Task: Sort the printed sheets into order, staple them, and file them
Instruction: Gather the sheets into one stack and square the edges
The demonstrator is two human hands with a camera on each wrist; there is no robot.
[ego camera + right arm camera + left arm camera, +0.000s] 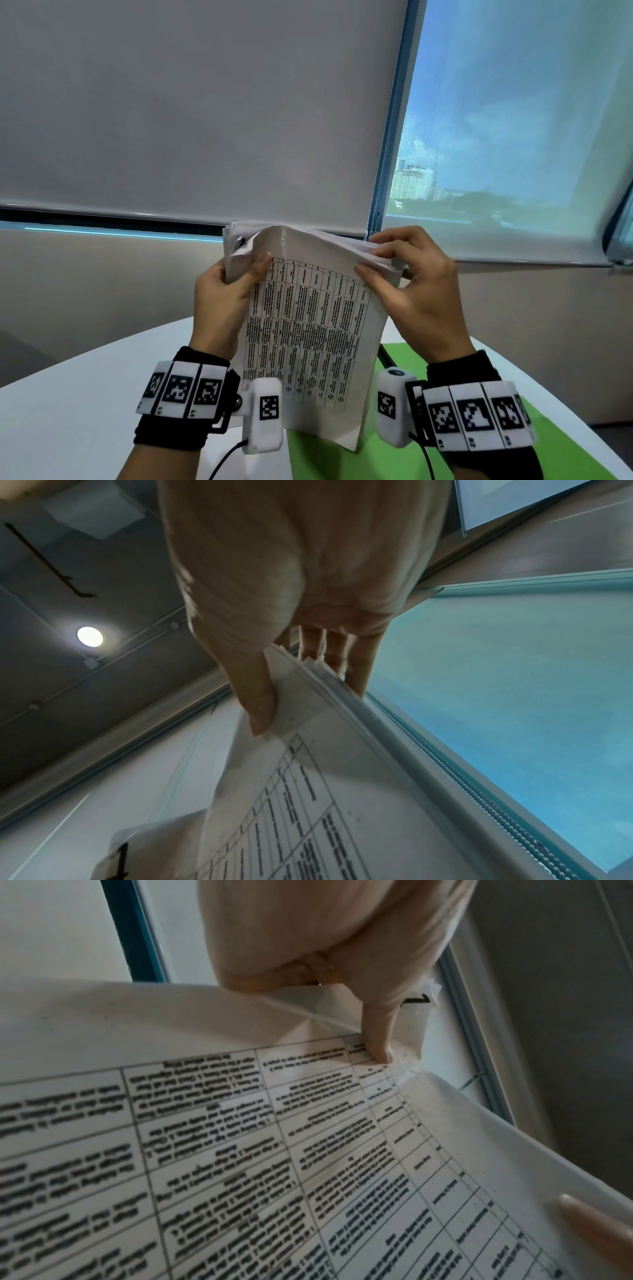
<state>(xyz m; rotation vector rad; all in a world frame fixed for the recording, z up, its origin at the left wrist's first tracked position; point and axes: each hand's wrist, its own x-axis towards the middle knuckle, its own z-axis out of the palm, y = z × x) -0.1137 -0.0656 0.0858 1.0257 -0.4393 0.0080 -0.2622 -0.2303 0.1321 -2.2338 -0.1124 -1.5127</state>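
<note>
- A stack of paper sheets [308, 329] is held up in the air by both hands, above a white table [68, 411] and a green mat [565, 455].
- The sheets are held upright, most likely so that the tops of the pages can be looked at and put in order.
- The left top corner is gripped by the left hand [222, 301]. The thumb [257, 270] is pressed on the front page, and the other fingers are curled behind the stack, where they cannot be seen well.
- The right top corner is pinched by the right hand [411, 294]. The thumb [257, 704] is laid on the front, and the fingers [346, 653] are spread behind the page edges.
- The top of the front page is bent back between the two thumbs, so the pages behind can be peeked at.
- A printed grid full of words is shown on the front page, just below both thumbs.
- The bottom of the stack hangs below the wrists and is not touched by any finger.
- No staple is seen in the sheets, so the sorting step seems to be the one in hand.
- The pages could slip out of order if either pinch is loosened.
</note>
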